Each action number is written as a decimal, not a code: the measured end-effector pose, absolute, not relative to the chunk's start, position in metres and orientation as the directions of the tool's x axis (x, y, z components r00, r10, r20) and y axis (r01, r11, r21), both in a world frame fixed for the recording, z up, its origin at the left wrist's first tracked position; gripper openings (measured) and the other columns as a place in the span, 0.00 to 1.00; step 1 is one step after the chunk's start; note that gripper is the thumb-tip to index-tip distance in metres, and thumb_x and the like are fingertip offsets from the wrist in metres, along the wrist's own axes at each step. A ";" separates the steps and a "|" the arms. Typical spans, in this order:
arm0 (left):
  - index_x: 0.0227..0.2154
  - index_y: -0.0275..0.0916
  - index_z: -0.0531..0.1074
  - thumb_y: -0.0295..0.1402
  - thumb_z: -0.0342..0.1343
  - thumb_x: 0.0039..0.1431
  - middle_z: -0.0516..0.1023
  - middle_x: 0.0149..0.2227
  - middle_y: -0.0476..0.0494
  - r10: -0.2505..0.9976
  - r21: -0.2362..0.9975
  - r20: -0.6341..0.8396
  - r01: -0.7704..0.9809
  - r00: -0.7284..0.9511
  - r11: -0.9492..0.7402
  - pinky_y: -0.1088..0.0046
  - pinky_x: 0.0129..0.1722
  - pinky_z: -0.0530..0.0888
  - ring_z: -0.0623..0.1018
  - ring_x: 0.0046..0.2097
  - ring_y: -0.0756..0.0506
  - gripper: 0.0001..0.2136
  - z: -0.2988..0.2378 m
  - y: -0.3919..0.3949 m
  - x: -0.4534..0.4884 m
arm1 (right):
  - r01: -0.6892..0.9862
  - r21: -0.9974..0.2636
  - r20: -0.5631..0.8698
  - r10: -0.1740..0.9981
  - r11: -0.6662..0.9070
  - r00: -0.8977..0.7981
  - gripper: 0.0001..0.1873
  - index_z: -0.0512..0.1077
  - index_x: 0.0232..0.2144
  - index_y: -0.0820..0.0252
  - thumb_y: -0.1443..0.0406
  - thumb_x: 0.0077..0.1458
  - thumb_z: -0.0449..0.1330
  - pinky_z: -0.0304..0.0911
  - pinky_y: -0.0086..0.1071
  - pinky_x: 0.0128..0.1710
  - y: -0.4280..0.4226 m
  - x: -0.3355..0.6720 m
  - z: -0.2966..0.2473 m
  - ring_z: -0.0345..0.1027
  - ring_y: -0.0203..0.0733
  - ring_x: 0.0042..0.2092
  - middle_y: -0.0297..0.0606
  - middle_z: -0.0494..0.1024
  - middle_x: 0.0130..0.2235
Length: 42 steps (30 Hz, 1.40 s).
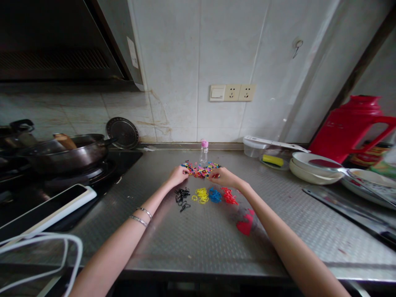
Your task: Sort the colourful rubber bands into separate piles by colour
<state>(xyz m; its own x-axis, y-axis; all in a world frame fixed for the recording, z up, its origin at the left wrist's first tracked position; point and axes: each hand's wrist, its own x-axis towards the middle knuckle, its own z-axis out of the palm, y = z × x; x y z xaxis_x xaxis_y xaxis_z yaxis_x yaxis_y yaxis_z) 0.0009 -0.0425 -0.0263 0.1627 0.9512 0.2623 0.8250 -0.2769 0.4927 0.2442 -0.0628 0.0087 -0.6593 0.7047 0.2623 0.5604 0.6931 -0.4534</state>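
A mixed heap of small coloured rubber bands [201,171] lies on the metal counter between my two hands. My left hand [178,175] touches the heap's left edge, its fingers curled closed; what they hold is too small to make out. At the right edge, my right hand [227,178] has its thumb and fingers pinched together over something tiny. Nearer me are separate piles: black bands [182,197], yellow bands [202,195], blue bands [215,195] and red bands [229,196]. Behind the heap stands a small clear bottle [203,154] with a pink top.
A pan [68,156] sits on the stove at left, near a white-edged device [68,202] and a white cable [74,247]. At right are stacked bowls [309,175], a clear plastic container [254,147], a knife [343,210] and a red thermos [346,128].
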 end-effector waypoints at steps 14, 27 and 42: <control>0.31 0.40 0.77 0.40 0.53 0.50 0.76 0.29 0.44 0.944 0.447 0.310 0.859 0.112 -0.249 0.76 0.27 0.61 0.71 0.28 0.48 0.11 -0.025 -0.047 0.007 | 0.598 -0.467 0.244 0.745 0.651 -0.621 0.12 0.76 0.29 0.65 0.67 0.46 0.53 0.60 0.25 0.35 -0.053 0.250 -0.002 0.67 0.35 0.32 0.36 0.77 0.30; 0.29 0.35 0.77 0.36 0.54 0.49 0.78 0.31 0.43 0.930 0.687 0.361 0.653 0.073 -0.318 0.75 0.33 0.66 0.74 0.33 0.47 0.11 -0.024 -0.035 0.003 | 0.639 -0.478 0.308 0.796 0.603 -0.521 0.12 0.74 0.34 0.62 0.67 0.47 0.54 0.60 0.26 0.34 -0.050 0.255 -0.002 0.67 0.35 0.32 0.36 0.77 0.31; 0.26 0.35 0.78 0.36 0.61 0.39 0.77 0.24 0.46 0.700 0.787 -0.124 0.499 0.704 -0.363 0.78 0.27 0.64 0.72 0.26 0.51 0.11 0.018 -0.080 0.034 | 0.681 -0.428 0.326 0.805 0.594 -0.497 0.13 0.74 0.36 0.59 0.66 0.48 0.53 0.58 0.26 0.33 -0.050 0.260 0.000 0.67 0.36 0.33 0.37 0.77 0.33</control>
